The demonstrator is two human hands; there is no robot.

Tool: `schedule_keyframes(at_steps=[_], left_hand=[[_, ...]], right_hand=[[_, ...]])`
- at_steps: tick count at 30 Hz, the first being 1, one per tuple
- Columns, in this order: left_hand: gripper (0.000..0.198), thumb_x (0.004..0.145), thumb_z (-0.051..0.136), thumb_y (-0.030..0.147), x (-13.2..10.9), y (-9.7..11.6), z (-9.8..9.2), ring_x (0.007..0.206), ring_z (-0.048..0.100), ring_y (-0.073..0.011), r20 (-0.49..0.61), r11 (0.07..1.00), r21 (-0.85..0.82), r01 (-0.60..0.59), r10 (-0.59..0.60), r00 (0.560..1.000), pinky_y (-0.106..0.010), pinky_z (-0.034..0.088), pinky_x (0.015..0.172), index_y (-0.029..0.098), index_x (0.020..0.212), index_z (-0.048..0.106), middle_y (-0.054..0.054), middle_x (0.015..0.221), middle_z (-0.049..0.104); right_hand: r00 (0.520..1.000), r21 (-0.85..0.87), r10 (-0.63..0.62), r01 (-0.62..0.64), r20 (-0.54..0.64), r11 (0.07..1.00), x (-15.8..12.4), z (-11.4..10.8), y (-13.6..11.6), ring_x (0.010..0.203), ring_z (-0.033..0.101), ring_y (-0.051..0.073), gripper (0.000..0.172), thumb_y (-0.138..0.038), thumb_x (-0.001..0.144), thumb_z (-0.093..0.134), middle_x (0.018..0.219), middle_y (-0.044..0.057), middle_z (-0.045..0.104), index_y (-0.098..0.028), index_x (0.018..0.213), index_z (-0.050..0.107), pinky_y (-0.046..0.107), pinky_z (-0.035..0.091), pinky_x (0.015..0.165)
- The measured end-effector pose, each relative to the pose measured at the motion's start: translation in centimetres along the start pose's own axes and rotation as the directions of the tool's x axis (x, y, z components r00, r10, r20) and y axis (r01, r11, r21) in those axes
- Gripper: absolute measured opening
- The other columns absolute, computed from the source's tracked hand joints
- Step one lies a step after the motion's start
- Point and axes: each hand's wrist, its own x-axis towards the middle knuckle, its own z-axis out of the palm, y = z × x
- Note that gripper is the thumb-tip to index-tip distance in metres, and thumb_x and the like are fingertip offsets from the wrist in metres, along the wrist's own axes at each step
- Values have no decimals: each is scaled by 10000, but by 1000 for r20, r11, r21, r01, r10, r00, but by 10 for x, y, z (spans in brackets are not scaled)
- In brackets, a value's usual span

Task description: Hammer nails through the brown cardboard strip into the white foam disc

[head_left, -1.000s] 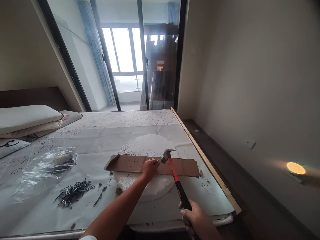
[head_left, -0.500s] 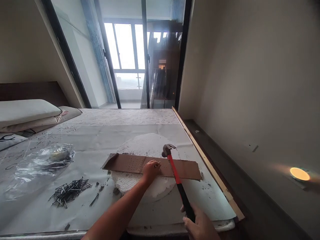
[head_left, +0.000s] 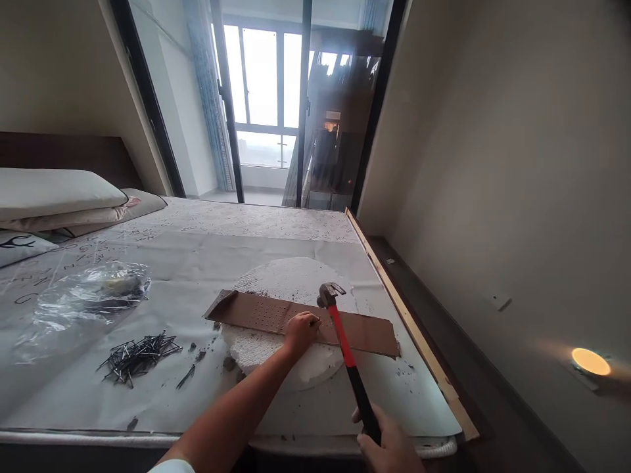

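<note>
My left hand (head_left: 302, 332) is closed in a pinch on a nail, which is mostly hidden by the fingers, against a brown cardboard strip (head_left: 367, 332). Rows of small holes dot the strip left of this hand. Beneath the cardboard lies a round white foam slab (head_left: 300, 268) with a rough surface. My right hand (head_left: 387, 437) grips the black handle of a claw hammer (head_left: 342, 335), whose red shaft slants up to a metal head just right of my left fingers, seemingly above the strip. To the left is a pile of dark nails (head_left: 140, 355).
A crumpled clear plastic bag (head_left: 89, 302) and a few loose nails (head_left: 186, 376) rest on the grey sheet (head_left: 197, 263) covering the bed. Pillows (head_left: 59, 194) lie at far left. A wooden rail (head_left: 409, 318) edges the right side, beside the wall.
The view has tilted slightly, with the bed's left side now higher in the picture. Both hands keep their hold, and the hammer stays at nearly the same place over the strip.
</note>
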Motion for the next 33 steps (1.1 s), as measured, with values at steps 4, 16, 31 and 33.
schedule_keyframes(at_steps=[4, 16, 31, 33], left_hand=[[190, 776, 544, 221, -1, -3, 2, 692, 572, -148, -7, 1000, -6, -9, 9, 1000, -234, 362, 606, 178, 651, 680, -30, 695, 642], [211, 793, 521, 244, -3, -5, 0, 697, 583, -155, 28, 1000, -20, -11, 12, 1000, -238, 368, 586, 189, 667, 681, -40, 732, 660], [218, 792, 518, 250, -2, -3, 0, 709, 567, -154, 29, 1000, 6, -20, 20, 999, -251, 365, 634, 187, 661, 680, -35, 724, 649], [208, 787, 524, 244, -3, -2, -1, 707, 565, -156, 26, 1000, -14, -5, 5, 1000, -251, 364, 627, 186, 666, 682, -35, 717, 645]], right_hand=[[998, 3, 46, -46, 40, 999, -1, -1, 0, 496, 347, 128, 165, -210, 606, 441, 520, -73, 294, -200, 756, 509, 250, 263, 514], [997, 2, 80, -80, -18, 997, -9, -4, -5, 511, 392, 148, 135, -217, 658, 458, 558, -32, 380, -214, 780, 517, 254, 322, 534], [998, -84, -11, 6, -62, 996, -5, 2, -4, 538, 437, 162, 145, -164, 653, 413, 556, -32, 383, -214, 764, 492, 245, 328, 534], [999, -96, 27, -29, -28, 995, -3, 3, -5, 516, 404, 154, 120, -162, 625, 420, 535, -42, 353, -218, 718, 470, 249, 292, 515]])
